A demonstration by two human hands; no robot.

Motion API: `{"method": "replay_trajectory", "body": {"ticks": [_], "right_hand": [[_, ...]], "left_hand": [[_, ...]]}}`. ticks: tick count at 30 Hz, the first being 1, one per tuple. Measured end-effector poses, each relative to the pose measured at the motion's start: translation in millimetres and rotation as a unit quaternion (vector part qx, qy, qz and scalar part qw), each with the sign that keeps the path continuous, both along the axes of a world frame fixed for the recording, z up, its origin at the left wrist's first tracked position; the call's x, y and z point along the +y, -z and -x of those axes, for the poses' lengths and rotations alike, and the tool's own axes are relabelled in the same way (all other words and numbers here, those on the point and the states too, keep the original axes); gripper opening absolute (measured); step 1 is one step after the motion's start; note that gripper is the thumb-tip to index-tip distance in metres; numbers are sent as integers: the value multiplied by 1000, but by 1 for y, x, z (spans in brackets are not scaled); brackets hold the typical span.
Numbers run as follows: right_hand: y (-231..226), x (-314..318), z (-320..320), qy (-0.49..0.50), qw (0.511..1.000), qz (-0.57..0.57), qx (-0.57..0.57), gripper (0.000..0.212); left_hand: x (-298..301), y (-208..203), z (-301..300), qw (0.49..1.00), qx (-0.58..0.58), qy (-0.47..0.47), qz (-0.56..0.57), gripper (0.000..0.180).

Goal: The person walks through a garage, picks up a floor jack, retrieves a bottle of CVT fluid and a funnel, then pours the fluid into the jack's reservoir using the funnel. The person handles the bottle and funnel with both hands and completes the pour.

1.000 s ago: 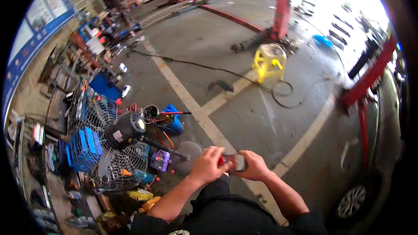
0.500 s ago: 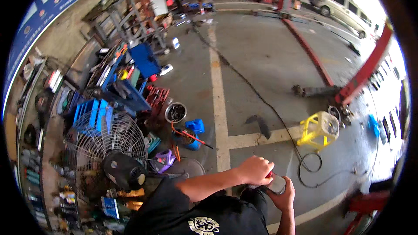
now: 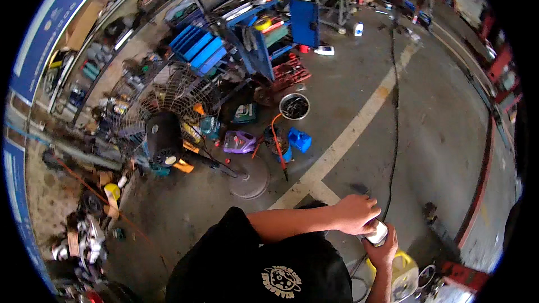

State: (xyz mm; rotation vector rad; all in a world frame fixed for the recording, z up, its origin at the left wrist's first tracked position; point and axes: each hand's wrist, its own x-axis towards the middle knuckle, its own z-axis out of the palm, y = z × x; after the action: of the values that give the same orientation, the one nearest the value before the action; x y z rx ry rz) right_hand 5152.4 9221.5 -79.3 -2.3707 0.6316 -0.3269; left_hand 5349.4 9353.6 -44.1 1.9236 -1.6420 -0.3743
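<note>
Grey workshop floor, crossed by a broad off-white painted line, forms the ground of the view. Above it, to the right of the wearer's black shirt, we find a small, pale, block-like object held between both hands, its outline partly hidden. We note the left hand with fingers curled narrowly over its near end, and the right hand cupped about its opposite side. Beside the right forearm we see a yellow plastic stool, partly covered; leftward, a black-motored wire-cage fan stands near a purple plastic jug
</note>
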Motion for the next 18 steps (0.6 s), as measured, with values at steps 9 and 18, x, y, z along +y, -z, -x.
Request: {"method": "replay_trajectory", "body": {"ticks": [9, 18], "right_hand": [[30, -116, -110, -110, 994, 11, -22, 77], [8, -214, -193, -159, 987, 8, -14, 73]], "left_hand": [[-76, 20, -83, 994, 30, -94, -38, 28], [-175, 10, -143, 958, 84, -265, -70, 35]]}}
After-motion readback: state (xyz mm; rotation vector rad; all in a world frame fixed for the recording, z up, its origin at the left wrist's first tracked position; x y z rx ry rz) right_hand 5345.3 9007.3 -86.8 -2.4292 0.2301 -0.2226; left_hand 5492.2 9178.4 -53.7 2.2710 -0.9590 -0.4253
